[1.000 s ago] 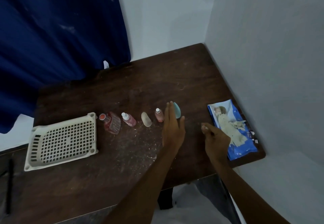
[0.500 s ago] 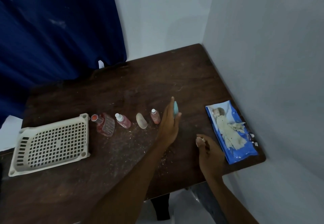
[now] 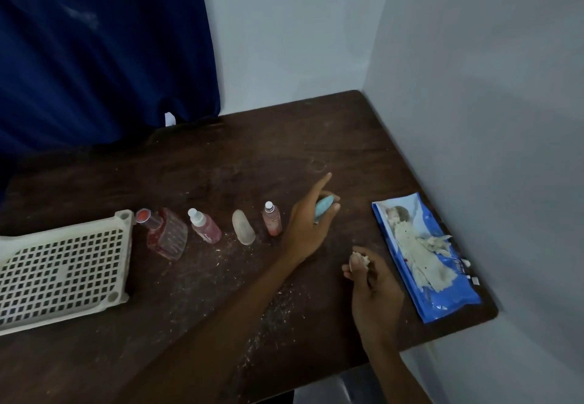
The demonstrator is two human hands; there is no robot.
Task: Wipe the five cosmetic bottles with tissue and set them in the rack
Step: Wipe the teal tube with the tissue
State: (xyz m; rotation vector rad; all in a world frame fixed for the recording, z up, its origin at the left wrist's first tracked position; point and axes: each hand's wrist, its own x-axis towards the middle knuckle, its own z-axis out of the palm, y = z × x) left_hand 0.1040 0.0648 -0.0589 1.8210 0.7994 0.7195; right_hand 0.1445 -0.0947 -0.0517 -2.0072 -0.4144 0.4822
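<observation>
1. Closest in: the right grip [image 3: 371,283] is curled shut round a little tissue wad [image 3: 358,259], held just above the bench [image 3: 252,157]. I'd guess it's waiting there to do the wiping.
2. Just past that, the left grip [image 3: 305,229] is clamped on the teal bottle [image 3: 324,209] at the right end of the row, with its index finger sticking out straight. Can't tell if the bottle's off the bench yet.
3. The other four sit in a line to the left, each apart: small pink bottle [image 3: 271,222], clear bottle [image 3: 243,227], pink spray bottle [image 3: 204,226] and big red bottle [image 3: 166,234].
4. The rack [image 3: 125,261] is just beside the red one with no bottle in it, so all five are still to do.
5. The wipes pack [image 3: 455,296] lies by the right wall, near the tissue hand, handy for refills.
6. Farthest back is the blue curtain [image 3: 94,56].
</observation>
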